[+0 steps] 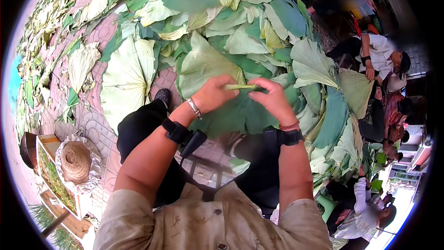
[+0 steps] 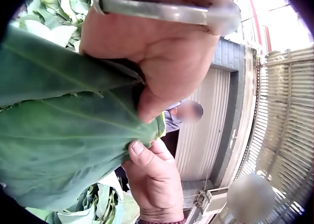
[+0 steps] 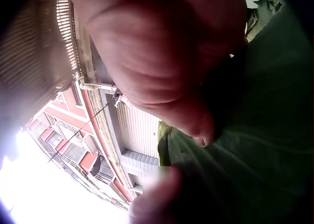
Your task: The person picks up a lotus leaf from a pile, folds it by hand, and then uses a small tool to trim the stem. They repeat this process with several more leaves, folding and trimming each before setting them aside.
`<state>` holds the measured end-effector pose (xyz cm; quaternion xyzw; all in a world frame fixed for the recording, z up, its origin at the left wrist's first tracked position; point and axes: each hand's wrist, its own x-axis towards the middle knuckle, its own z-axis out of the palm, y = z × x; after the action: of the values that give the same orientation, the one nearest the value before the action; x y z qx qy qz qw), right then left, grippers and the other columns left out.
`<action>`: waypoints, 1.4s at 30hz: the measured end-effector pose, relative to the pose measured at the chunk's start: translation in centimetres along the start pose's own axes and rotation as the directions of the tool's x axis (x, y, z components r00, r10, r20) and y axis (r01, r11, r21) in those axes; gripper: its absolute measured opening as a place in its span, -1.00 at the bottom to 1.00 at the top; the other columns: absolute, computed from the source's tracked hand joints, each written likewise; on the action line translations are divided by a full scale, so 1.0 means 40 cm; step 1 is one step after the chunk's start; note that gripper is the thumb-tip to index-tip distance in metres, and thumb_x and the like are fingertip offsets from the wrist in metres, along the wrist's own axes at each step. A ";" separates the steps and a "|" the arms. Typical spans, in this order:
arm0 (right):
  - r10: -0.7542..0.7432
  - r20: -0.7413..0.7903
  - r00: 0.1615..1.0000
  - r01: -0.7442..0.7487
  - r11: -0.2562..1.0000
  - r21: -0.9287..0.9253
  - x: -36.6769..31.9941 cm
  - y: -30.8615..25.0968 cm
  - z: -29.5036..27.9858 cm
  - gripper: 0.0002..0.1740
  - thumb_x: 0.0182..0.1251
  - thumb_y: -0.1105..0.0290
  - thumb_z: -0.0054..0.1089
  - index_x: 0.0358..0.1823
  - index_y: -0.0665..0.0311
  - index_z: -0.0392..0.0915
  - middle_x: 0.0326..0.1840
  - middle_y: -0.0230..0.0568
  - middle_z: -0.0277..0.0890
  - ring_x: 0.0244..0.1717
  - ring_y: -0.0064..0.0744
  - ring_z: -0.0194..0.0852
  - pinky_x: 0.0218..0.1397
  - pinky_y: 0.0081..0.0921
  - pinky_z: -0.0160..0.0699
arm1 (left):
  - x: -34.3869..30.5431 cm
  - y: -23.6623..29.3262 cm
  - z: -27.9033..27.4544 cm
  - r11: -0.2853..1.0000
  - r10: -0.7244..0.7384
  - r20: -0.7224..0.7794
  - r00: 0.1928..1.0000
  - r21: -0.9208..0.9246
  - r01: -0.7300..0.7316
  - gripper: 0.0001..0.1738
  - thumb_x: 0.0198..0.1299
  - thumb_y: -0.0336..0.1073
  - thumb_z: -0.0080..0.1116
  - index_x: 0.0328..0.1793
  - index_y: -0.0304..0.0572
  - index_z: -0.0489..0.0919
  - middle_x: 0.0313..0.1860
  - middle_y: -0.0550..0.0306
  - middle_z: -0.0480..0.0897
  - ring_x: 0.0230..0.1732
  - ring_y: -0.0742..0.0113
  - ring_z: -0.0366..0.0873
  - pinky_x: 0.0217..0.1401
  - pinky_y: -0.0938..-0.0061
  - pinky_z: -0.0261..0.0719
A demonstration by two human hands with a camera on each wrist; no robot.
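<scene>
The green leaf (image 1: pixel 233 115) is right in front of me, held up between my hands, its broad dark blade spreading from them on the side towards my body. Its pale edge (image 1: pixel 240 86) is gathered into a narrow, yellowish strip, and the long axis of that strip runs sideways, from one hand to the other, roughly square to the way I face. My left hand (image 1: pixel 212 95) is at the left end, fingers bent round the edge with the thumb pressed to the blade, so it is nearly closed. My right hand (image 1: pixel 276 103) is at the other end, pinching the edge between thumb and fingertips, with the palm less tightly closed. Neither hand is clearly nearer: both touch the leaf, and only a short piece of the strip shows between them. I judge that this sideways line between the two grips is what counts most, since the blade hangs off it and would tilt if one hand rose above the other. How hard each hand presses I cannot tell. Just beyond my hands lies a paler leaf (image 1: pixel 199 60), part of a wide heap of leaves (image 1: pixel 245 41), and another pale leaf (image 1: pixel 127 71) lies off to my left, near my shoe (image 1: pixel 163 96)
</scene>
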<state>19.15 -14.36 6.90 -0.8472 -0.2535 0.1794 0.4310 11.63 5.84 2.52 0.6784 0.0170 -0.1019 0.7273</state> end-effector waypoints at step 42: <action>-0.213 -0.013 0.977 0.208 0.964 -0.164 -0.020 0.020 0.098 -0.84 -0.12 0.40 0.16 -0.54 0.35 0.45 -0.51 0.02 0.46 -0.34 0.11 0.47 -0.27 -0.06 0.41 | 0.003 0.024 0.043 0.970 -0.013 0.032 0.999 0.243 0.005 -0.99 0.16 -0.50 0.15 -0.31 -0.26 0.58 -0.52 0.45 0.46 -0.45 0.69 0.24 -0.42 0.70 0.21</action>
<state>16.65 -12.71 4.11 -0.8502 -0.3490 0.0985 0.3815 11.72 4.19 3.57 0.7605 -0.0048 -0.1179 0.6385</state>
